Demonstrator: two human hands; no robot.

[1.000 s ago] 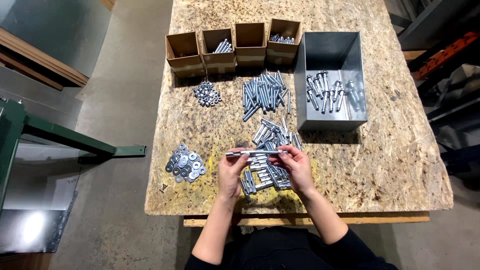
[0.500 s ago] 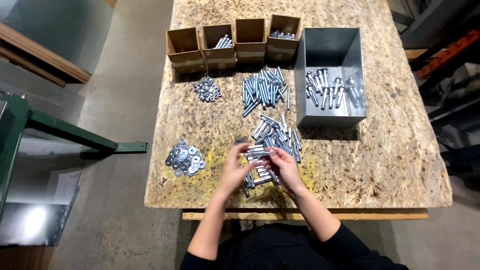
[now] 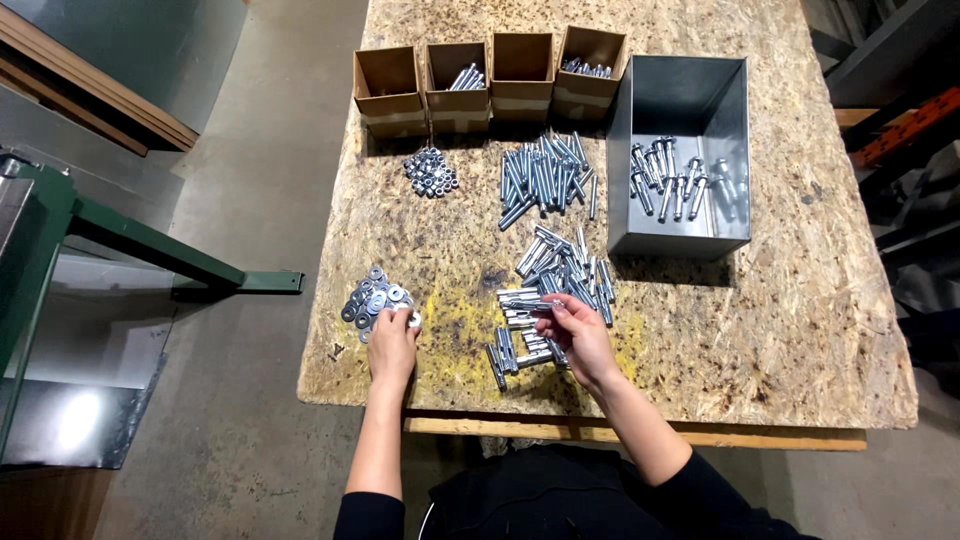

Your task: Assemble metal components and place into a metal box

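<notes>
- Head view, nearest first: my left hand [image 3: 392, 345] lies by the table's [image 3: 800, 330] near-left corner, fingers curled narrow, tips on the washers [image 3: 372, 299].
- Whether those fingers have pinched a washer I cannot tell.
- My right hand [image 3: 578, 335] is near the middle of the near edge, thumb and fingers closed on a bolt [image 3: 528, 302] held level, its end pointing left.
- Under and just beside that hand lies a loose pile of sleeves [image 3: 520, 345], touching one another.
- Just beyond, toward the table's middle, a second heap of bolts [image 3: 562, 262] fans out, close to the bin's near wall.
- Further back, a third heap [image 3: 543, 180] lies mostly lengthwise, pointing at the far edge.
- Left of that heap, well apart from it, sits a small cluster of nuts [image 3: 431, 171].
- On the right, a grey metal bin [image 3: 690, 235] stands open with some bolts in its floor.
- Along the far edge stand four open cardboard boxes [image 3: 521, 75] in a row, touching side by side; the second and fourth from the left show metal parts inside.
- Off the table's left edge is a green frame [image 3: 150, 245] on the floor.
</notes>
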